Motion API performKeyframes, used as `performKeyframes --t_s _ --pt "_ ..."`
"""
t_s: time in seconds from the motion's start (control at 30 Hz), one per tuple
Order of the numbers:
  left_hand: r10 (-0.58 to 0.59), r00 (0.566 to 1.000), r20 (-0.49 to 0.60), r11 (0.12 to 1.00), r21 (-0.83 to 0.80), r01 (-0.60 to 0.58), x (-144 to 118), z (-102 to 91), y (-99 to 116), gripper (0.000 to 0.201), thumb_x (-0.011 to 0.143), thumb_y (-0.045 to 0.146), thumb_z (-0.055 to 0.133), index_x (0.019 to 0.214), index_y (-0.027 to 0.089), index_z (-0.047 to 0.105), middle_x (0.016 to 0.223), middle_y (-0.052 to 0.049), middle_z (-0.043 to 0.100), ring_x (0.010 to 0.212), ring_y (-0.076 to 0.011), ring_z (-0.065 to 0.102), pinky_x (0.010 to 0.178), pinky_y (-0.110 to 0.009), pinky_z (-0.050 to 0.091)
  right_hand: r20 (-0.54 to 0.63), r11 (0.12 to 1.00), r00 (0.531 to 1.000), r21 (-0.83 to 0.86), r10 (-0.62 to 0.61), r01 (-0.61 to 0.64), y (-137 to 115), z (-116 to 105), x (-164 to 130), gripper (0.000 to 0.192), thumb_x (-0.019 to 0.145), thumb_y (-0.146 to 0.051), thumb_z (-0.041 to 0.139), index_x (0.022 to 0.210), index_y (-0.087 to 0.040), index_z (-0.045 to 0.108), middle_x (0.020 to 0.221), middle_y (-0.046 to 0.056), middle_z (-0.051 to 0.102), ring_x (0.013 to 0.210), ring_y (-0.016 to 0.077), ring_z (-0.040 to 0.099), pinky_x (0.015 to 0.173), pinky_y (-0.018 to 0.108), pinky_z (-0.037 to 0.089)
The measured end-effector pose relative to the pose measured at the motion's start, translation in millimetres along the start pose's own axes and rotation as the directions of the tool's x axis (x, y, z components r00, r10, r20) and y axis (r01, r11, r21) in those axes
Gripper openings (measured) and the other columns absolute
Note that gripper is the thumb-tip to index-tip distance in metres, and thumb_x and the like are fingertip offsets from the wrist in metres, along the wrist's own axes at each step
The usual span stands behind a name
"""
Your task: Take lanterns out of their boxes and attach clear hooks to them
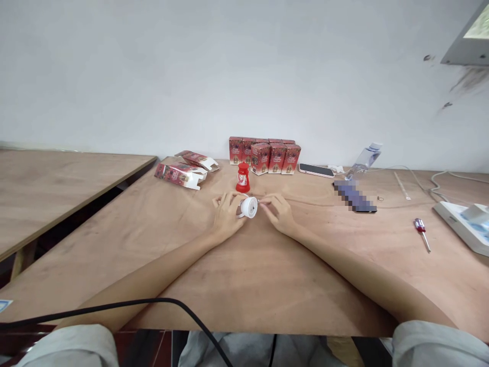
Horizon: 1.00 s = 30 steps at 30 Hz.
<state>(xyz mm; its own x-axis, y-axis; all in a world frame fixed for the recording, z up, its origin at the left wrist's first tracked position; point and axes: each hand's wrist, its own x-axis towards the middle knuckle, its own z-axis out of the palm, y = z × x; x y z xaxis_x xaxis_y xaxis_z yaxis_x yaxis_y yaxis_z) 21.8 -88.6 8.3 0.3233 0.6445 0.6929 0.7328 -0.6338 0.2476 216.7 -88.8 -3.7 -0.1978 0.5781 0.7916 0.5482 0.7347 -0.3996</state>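
Both hands hold white round part on table.

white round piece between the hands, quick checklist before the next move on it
1. White round piece held off the table: ok, both hands are on it.
2. Left hand grip on the piece: ok, fingers wrap its left side.
3. Right hand grip: cannot tell, its fingertips meet the piece's right edge and may pinch something thin.
4. Red lantern upright and apart from the hands: ok, it stands just behind them.
5. Screwdriver to hand: not ok, it lies far to the right.
6. Boxes out of the way: ok, lined along the wall.
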Motion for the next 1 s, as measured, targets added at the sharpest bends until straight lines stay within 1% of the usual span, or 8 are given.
performKeyframes --t_s 0.03,0.1,0.2,0.37,0.5,0.7,0.83,1.0 --pt "0.004 1.0 0.006 1.0 0.005 -0.004 0.2 -0.5 0.4 0.028 0.072 0.025 0.064 0.1 0.024 0.057 0.108 -0.004 0.061 0.101 -0.0225 0.054 0.083 -0.037 0.027 0.023 0.997 0.997 -0.023 -0.069 0.07 -2.0 0.3 -1.1 0.013 0.087 -0.026 0.052 0.09 -0.022 0.064 0.088 0.007 0.065 0.084 0.0191 0.057 0.076 0.036 0.045" --pt "0.022 1.0 0.018 1.0 0.016 -0.022 0.3 -1.3 1.0 0.028 0.073 0.025 0.064 0.1 0.025 0.058 0.108 -0.003 0.061 0.1 -0.0221 0.054 0.084 -0.037 0.026 0.046 0.989 0.99 -0.062 -0.135 0.137 -3.9 1.3 -2.6 0.013 0.087 -0.027 0.053 0.093 -0.023 0.065 0.089 0.007 0.065 0.083 0.0193 0.057 0.076 0.036 0.044" --pt "0.041 0.999 0.035 0.999 0.025 -0.042 0.0 -1.5 0.9 0.029 0.073 0.023 0.064 0.101 0.024 0.058 0.108 -0.003 0.061 0.1 -0.0219 0.054 0.085 -0.037 0.026 0.061 0.988 0.99 -0.08 -0.124 0.129 -3.9 2.4 -2.7 0.015 0.088 -0.03 0.052 0.093 -0.025 0.065 0.088 0.007 0.066 0.081 0.0194 0.058 0.075 0.037 0.043" --pt "0.064 0.996 0.06 0.997 0.036 -0.066 -1.6 -1.5 0.4 0.029 0.073 0.024 0.064 0.102 0.024 0.059 0.11 -0.007 0.06 0.101 -0.0241 0.052 0.083 -0.038 0.027 0.121 0.995 0.988 -0.004 -0.097 0.098 -4.8 1.4 -1.0 0.017 0.089 -0.034 0.051 0.089 -0.024 0.064 0.087 0.006 0.066 0.081 0.0192 0.058 0.075 0.036 0.042" --pt "0.099 0.992 0.077 0.994 0.037 -0.102 -2.4 -1.8 0.8 0.026 0.074 0.022 0.063 0.1 0.024 0.06 0.111 -0.007 0.06 0.1 -0.0238 0.052 0.081 -0.038 0.027 0.171 0.995 0.981 0.03 -0.095 0.091 -6.2 0.2 -1.6 0.017 0.089 -0.035 0.05 0.084 -0.023 0.061 0.081 0.005 0.064 0.075 0.0176 0.056 0.074 0.034 0.042" --pt "0.112 0.992 0.06 0.992 0.046 -0.115 -2.7 -2.3 1.2 0.024 0.073 0.017 0.061 0.095 0.024 0.061 0.108 -0.007 0.061 0.1 -0.0242 0.051 0.079 -0.038 0.027 0.23 0.987 0.965 -0.067 -0.126 0.144 -6.8 -1.2 -2.5 0.025 0.094 -0.035 0.041 0.081 -0.022 0.058 0.079 0.004 0.063 0.075 0.0173 0.052 0.07 0.032 0.038" --pt "0.116 0.992 0.057 0.992 0.048 -0.119 -3.1 -1.2 -0.4 0.03 0.068 0.008 0.059 0.094 0.024 0.061 0.108 -0.006 0.061 0.102 -0.0249 0.051 0.079 -0.038 0.027 0.257 0.973 0.954 -0.123 -0.157 0.194 -6.3 0.7 -2.2 0.027 0.095 -0.034 0.037 0.082 -0.022 0.058 0.078 0.004 0.064 0.075 0.0177 0.05 0.069 0.031 0.036" --pt "0.082 0.996 0.028 0.994 0.073 -0.084 -4.0 1.0 -2.2 0.032 0.069 0.005 0.055 0.094 0.023 0.06 0.111 -0.007 0.06 0.104 -0.0261 0.049 0.078 -0.039 0.029 0.234 0.957 0.957 -0.19 -0.171 0.217 -11.7 7.2 -3.1 0.029 0.096 -0.031 0.033 0.084 -0.022 0.058 0.082 0.005 0.065 0.075 0.0175 0.051 0.068 0.031 0.035"
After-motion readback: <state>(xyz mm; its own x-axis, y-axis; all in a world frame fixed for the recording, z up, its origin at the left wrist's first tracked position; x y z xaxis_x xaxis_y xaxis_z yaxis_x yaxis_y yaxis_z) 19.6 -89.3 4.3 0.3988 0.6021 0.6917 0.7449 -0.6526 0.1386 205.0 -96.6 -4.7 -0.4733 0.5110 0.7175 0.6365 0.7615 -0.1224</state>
